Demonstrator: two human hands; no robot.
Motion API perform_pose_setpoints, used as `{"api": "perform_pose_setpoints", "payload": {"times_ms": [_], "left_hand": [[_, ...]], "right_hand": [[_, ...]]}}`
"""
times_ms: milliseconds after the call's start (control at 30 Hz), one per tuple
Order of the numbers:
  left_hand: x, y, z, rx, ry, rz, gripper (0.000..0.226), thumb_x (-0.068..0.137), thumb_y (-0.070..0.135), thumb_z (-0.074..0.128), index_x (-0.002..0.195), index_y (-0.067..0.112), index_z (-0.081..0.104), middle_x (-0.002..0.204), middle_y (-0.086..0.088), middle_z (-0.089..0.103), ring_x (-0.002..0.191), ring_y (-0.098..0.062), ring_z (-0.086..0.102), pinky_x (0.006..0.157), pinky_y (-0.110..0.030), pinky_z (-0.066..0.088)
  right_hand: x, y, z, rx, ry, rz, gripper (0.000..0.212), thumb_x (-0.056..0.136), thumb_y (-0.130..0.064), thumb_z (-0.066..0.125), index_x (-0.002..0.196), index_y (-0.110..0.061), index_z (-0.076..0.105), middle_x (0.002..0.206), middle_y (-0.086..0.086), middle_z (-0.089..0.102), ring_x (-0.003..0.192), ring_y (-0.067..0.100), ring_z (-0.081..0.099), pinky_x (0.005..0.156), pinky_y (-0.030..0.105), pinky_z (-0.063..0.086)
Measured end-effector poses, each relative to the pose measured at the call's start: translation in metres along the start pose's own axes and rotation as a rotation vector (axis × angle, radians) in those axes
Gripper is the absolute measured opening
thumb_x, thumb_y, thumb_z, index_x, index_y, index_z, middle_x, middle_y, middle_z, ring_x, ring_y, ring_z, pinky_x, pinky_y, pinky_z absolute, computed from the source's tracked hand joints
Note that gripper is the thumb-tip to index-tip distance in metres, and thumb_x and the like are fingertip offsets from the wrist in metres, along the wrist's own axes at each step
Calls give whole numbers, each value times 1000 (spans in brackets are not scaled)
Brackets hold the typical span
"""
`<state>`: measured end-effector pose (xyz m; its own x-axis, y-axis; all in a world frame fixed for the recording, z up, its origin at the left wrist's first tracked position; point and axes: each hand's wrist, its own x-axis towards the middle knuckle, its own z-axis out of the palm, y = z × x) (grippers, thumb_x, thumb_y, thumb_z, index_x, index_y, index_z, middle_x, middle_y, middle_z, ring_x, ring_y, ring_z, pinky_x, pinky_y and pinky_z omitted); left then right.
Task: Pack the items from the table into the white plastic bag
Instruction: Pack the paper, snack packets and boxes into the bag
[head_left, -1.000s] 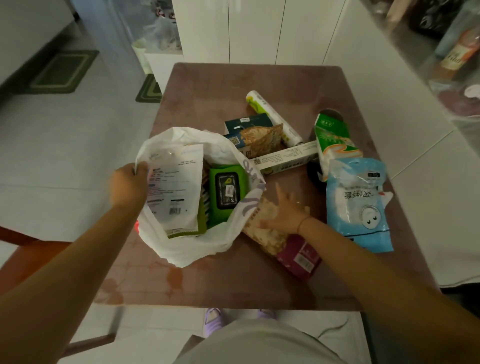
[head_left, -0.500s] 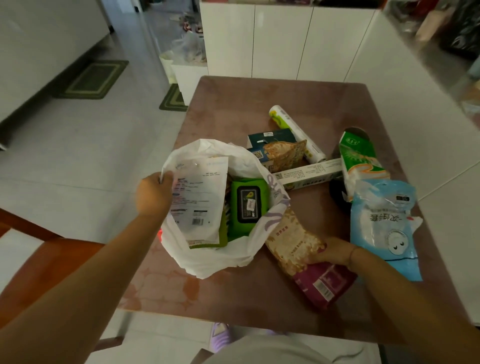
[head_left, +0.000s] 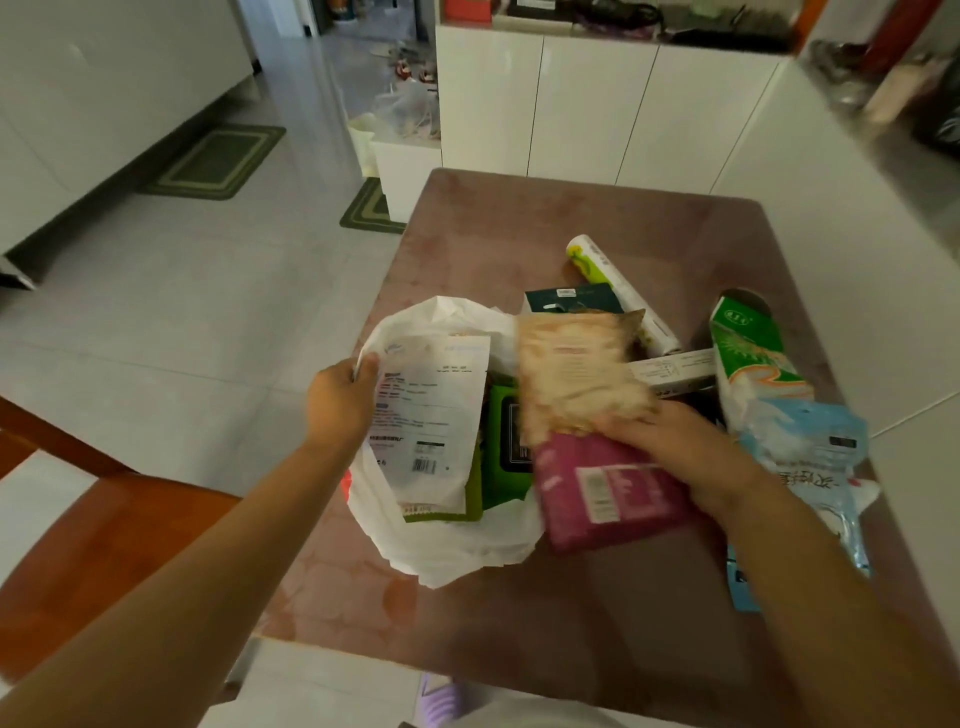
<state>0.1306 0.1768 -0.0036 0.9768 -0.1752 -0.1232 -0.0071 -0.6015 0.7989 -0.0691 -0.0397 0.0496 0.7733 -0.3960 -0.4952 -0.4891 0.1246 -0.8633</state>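
While the white plastic bag (head_left: 447, 551) is pinched open at its rim by the left hand (head_left: 340, 402), a tan-and-magenta snack packet (head_left: 587, 415) is gripped by the closed right hand (head_left: 670, 441) and held tilted over the bag's mouth, not yet inside. Packing is judged partly done: a green wipes pack (head_left: 506, 447) and a flat white-labelled packet (head_left: 431, 421) are seen in the bag, just right of the left hand. Left on the counter (head_left: 493, 234) beyond the right hand are a white roll (head_left: 618, 283), a dark box (head_left: 571, 299), a long white box (head_left: 675, 370) and a green-and-white carton (head_left: 748, 348); a blue cotton-pad bag (head_left: 810, 467) lies to its right.
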Motion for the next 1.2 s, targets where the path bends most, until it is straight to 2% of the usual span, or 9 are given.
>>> {"api": "perform_pose_setpoints", "payload": {"times_ms": [133,233,400,600,733,867,933,1067,1200], "left_hand": [[2,1,-1,-41,5,-14,52,95,42,40,87,-4,63,86,-26,67,77,-38,65,70,-46,54],[2,3,-2,-82,-7,-22,49,95,41,45,91,-4,65,87,-25,68,75,-32,65,73,-47,54],[8,2,-6,-130,-16,-32,37,94,36,49,92,6,70,83,-18,71,78,-34,68,74,-44,57],[8,-2,-2,-114,3,8,36,97,33,45,90,8,69,77,-15,68,70,-30,63,66,-37,52],[12,-7,-1,-84,-19,0,39,98,37,41,97,9,69,78,-12,69,69,-24,65,56,-25,46],[12,-9,1,-54,-4,21,43,98,36,39,89,5,67,73,-12,68,67,-26,64,55,-26,46],[9,-8,2,6,12,54,42,99,36,38,83,7,63,65,-5,62,60,-20,59,51,-23,40],[7,-8,3,63,52,39,42,99,37,37,80,8,60,62,-3,59,58,-18,56,49,-22,36],[5,-9,4,68,48,13,44,98,42,36,82,10,60,66,-4,61,61,-19,60,53,-24,44]], "right_hand": [[70,-7,94,-152,-250,236,42,78,-22,71,116,-9,59,107,11,68,91,24,66,90,36,52],[113,-14,143,-178,-54,163,52,78,-35,68,122,-10,53,119,13,61,105,30,60,94,37,48],[150,-17,183,-362,189,110,41,84,-43,55,110,-12,58,93,7,64,86,28,61,76,35,48],[136,-9,173,-764,253,-47,83,78,-72,38,132,-9,38,131,15,43,121,34,44,100,47,39],[117,-6,95,-381,471,-458,35,94,-31,40,82,-2,55,77,16,52,66,23,47,62,35,40],[127,23,9,-344,750,-292,23,91,-16,44,86,0,60,80,16,58,77,29,53,65,32,37],[146,34,-17,-434,689,-215,21,85,-12,52,102,-3,61,102,17,63,99,34,57,80,36,45],[189,25,-36,-1048,346,-411,84,70,-28,73,142,-16,30,148,11,34,138,31,29,114,46,24],[222,4,-31,-1361,120,-352,100,71,-46,70,148,-25,10,155,3,21,145,25,12,116,51,2]]}}
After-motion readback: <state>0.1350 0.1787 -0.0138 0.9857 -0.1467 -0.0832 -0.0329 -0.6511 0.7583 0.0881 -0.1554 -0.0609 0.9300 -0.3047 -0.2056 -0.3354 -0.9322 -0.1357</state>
